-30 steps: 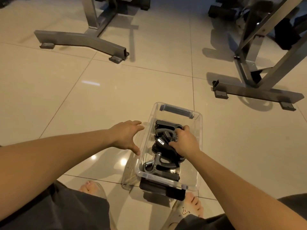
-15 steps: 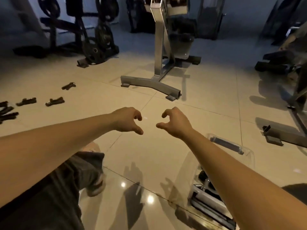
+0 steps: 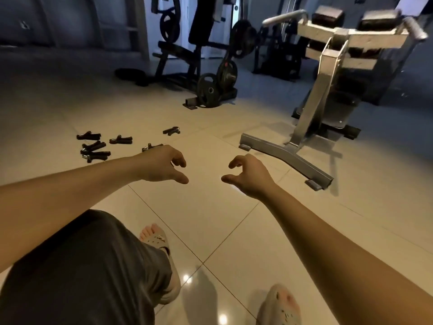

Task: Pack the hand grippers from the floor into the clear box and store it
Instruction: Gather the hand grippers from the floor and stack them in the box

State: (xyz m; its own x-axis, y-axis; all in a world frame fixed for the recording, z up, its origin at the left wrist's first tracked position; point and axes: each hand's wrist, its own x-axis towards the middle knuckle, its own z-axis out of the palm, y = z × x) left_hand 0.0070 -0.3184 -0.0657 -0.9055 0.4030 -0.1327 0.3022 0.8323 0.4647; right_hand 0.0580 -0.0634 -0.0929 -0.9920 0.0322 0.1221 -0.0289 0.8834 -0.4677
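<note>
Several black hand grippers lie scattered on the tiled floor ahead and to the left: one (image 3: 88,136) at the far left, one (image 3: 121,139) beside it, a crossed pair (image 3: 94,151), and one (image 3: 171,130) farther right. Another (image 3: 150,146) is partly hidden behind my left hand (image 3: 161,165). Both hands are stretched out in front of me, empty, with fingers loosely curled and apart. My right hand (image 3: 248,175) hangs over bare floor. The clear box is out of view.
A silver machine frame (image 3: 285,156) has its floor bar just right of my right hand. A black plate-loaded rack with weight plates (image 3: 210,89) stands behind the grippers. My feet in sandals (image 3: 155,238) are on the tiles below.
My right hand left the box, where it rested on the packed grippers. My view swung up and left, the box dropped out of sight, and the scattered grippers came closer.
</note>
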